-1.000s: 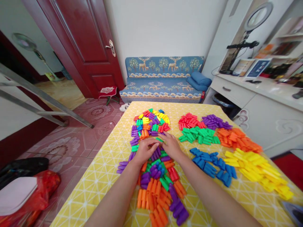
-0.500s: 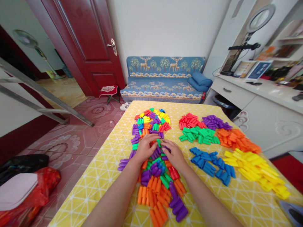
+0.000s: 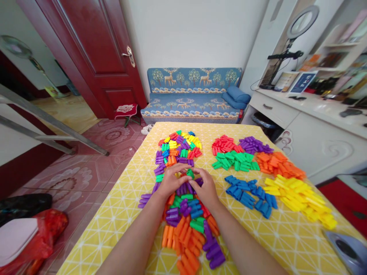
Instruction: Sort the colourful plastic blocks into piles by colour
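Note:
My left hand (image 3: 172, 179) and my right hand (image 3: 205, 187) meet over a mixed pile of coloured plastic pieces. Between their fingertips is a green piece (image 3: 190, 173), held by both hands. Purple pieces (image 3: 183, 189) lie just beneath the hands. Nearer to me the pile holds orange pieces (image 3: 185, 235), purple pieces (image 3: 212, 250) and some blue and green ones. Beyond my hands the mixed pieces (image 3: 179, 145) run on toward the far edge. My fingers partly hide what lies below them.
On the right of the yellow table (image 3: 114, 229) lie sorted heaps: red (image 3: 225, 145), purple (image 3: 254, 145), green (image 3: 236, 160), orange (image 3: 279, 164), blue (image 3: 249, 193) and yellow (image 3: 299, 196). A grey-blue object (image 3: 348, 248) sits at the right edge. A sofa (image 3: 192, 101) stands beyond.
My fingertips have come together on the green piece, which was lying between them before. The whole view has shifted a little, so the room and heaps appear further left.

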Demonstrator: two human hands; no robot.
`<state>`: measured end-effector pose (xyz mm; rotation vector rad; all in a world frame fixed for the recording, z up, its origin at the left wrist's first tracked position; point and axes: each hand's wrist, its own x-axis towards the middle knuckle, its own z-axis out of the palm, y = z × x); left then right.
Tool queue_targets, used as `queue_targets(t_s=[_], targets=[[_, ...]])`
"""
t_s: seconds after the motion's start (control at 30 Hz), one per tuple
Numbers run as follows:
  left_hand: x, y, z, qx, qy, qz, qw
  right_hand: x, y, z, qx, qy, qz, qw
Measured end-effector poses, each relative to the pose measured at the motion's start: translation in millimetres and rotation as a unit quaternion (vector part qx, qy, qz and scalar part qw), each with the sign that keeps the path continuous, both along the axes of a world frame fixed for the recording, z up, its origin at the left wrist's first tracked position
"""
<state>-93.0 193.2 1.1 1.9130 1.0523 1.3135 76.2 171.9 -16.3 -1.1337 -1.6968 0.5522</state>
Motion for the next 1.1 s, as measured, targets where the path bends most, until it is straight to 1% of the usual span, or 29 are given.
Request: queue_targets(t_s=[0.07,0.13,0.2,0.3,0.37,0.43,0.5,0.57,0.67,0.77,0.83,0.9,0.97,1.03,1.07,1.1], targets=[[1,-1,0.5,-0.011,-0.017,0.015,1.000,0,-2,3.3,0.021,-0.029,-0.025,0.999],[1,-1,0.7,-0.010,-0.022,0.025,0.999,-2,-4,4.4,0.024,-0.038,-0.035,0.998],[0,-1,0.5,-0.010,-0.013,0.032,0.999,-3,-6,4.3,0.002,-0.018,-0.027,0.999],[-1,-1,-0.2,-0.022,0.012,0.035,0.999,2,-4,7.9,-0.043,0.053,-0.033,0.997],[-1,-1,-0.6,-0.027,0.033,0.037,0.998,14,2,14.4,-0.056,0.111,-0.069,0.990],[0,0,-1.2,-0.030,0.049,0.037,0.998,34,12,22.6,-0.062,0.168,-0.124,0.976],[0,1,-2.0,-0.033,0.058,0.032,0.997,56,25,29.3,-0.080,0.227,-0.180,0.954],[0,1,-2.7,-0.034,0.058,0.028,0.997,77,38,32.3,-0.110,0.283,-0.216,0.928],[0,2,-3.1,-0.030,0.058,0.026,0.998,99,53,30.2,-0.147,0.337,-0.223,0.903],[0,2,-2.0,-0.026,0.059,0.027,0.998,111,58,23.9,-0.152,0.356,-0.221,0.895],[1,2,-1.3,-0.025,0.061,0.027,0.997,114,57,19.3,-0.150,0.355,-0.225,0.895],[1,2,-1.3,-0.025,0.064,0.026,0.997,114,53,16.1,-0.143,0.334,-0.237,0.901],[0,2,-2.1,-0.027,0.065,0.027,0.997,109,45,16.3,-0.115,0.285,-0.262,0.915],[0,2,-3.4,-0.031,0.065,0.028,0.997,100,32,20.1,-0.070,0.224,-0.277,0.932],[-1,2,-3.9,-0.033,0.064,0.030,0.997,94,25,22.8,-0.052,0.192,-0.269,0.942],[-1,2,-4.3,-0.036,0.060,0.033,0.997,87,16,25.1,-0.041,0.159,-0.247,0.955]])
